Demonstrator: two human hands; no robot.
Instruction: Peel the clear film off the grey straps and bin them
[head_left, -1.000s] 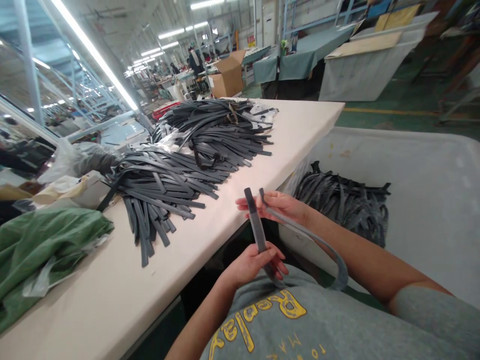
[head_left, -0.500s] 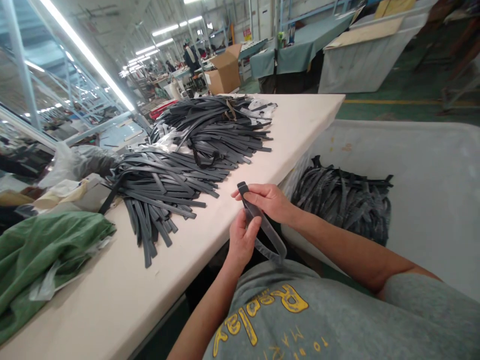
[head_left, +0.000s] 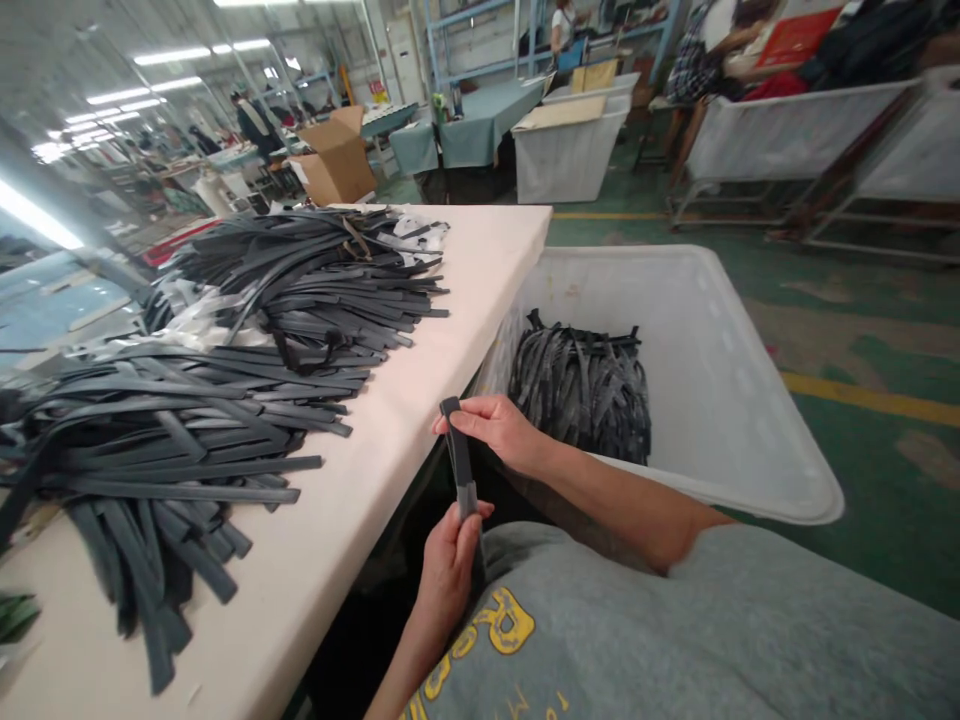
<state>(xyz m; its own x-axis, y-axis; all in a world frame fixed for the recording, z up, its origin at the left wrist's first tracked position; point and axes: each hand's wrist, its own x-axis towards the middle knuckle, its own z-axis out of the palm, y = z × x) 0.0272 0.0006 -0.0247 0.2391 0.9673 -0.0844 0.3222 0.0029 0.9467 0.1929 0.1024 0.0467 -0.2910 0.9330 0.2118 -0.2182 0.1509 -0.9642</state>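
Past my tabletop's (head_left: 480,255) far edge, ceiling tubes (head_left: 172,56) glared white and the bins (head_left: 795,140) looked soft, stretched; deep shadow lay under its near edge; the strip (head_left: 460,455) I held was clearer.

Strap piles (head_left: 217,410) on worktop (head_left: 409,395), toward its left; carton (head_left: 337,165) behind its far end. Tub (head_left: 709,385) just right of worktop, strap bundle (head_left: 581,385) inside, left part. Single strap (head_left: 459,455) in both hands (head_left: 448,565), before the torso (head_left: 600,620), beside worktop edge.

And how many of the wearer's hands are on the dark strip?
2: the right hand holds the dark strip near its upper end, the left hand lower down. Parts of both are hidden.
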